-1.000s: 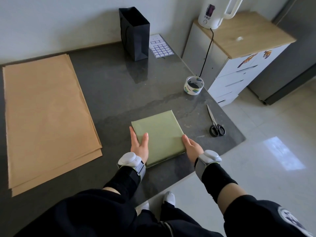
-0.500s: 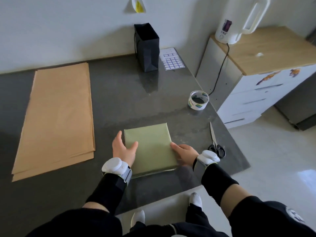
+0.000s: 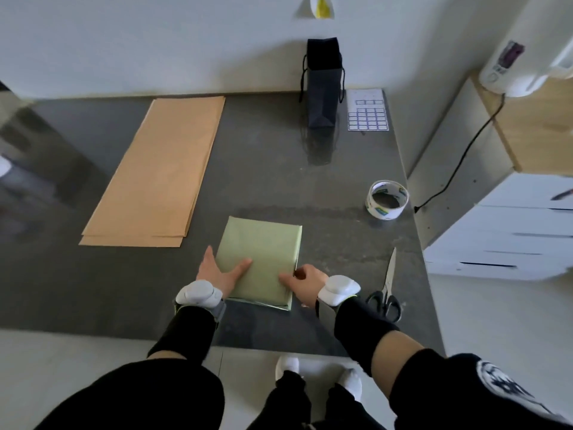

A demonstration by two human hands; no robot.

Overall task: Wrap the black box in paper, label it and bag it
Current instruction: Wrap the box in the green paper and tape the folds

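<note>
The box, wrapped in pale green paper (image 3: 263, 252), lies flat on the dark grey table (image 3: 273, 169) near the front edge. My left hand (image 3: 217, 273) rests against its near left side, fingers straight along the edge and thumb lying on top. My right hand (image 3: 305, 282) pinches the near right edge, thumb on top and fingers curled at the side. A black paper bag (image 3: 322, 88) stands upright at the back by the wall. A sheet of blue-framed labels (image 3: 367, 111) lies just right of the bag.
A stack of brown paper sheets (image 3: 161, 172) covers the left of the table. A tape roll (image 3: 387, 200) sits at the right edge, with scissors (image 3: 387, 287) nearer the front. A white cabinet (image 3: 511, 228) with a kettle (image 3: 521, 63) stands beside the table.
The wrapped box has turned a little on the table. My right fingers have curled onto its right edge, and my left thumb has slid further onto the top. My head has turned left.
</note>
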